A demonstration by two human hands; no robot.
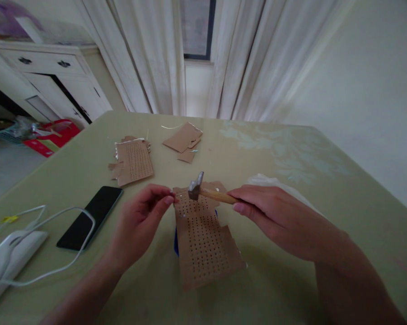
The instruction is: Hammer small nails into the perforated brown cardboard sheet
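Observation:
A small hammer (214, 194) with a wooden handle and a metal head is in my right hand (269, 212), its fingers closed round the handle. The hammer head is over the upper part of a brown cardboard sheet (208, 246) with rows of small punched holes. Something blue (176, 241) shows from under the sheet's left edge, mostly hidden. My left hand (144, 221) is pinched at the sheet's upper left edge. Whether its thumb and finger grip the cardboard or a tiny thing there, I cannot make out.
Another hole-punched cardboard stack (135, 160) lies farther back left, and torn cardboard pieces (183, 137) lie at the back. A dark phone (90, 219), a white cable (59, 271) and a white power strip (15, 262) are at left. White plastic (266, 180) lies behind my right hand.

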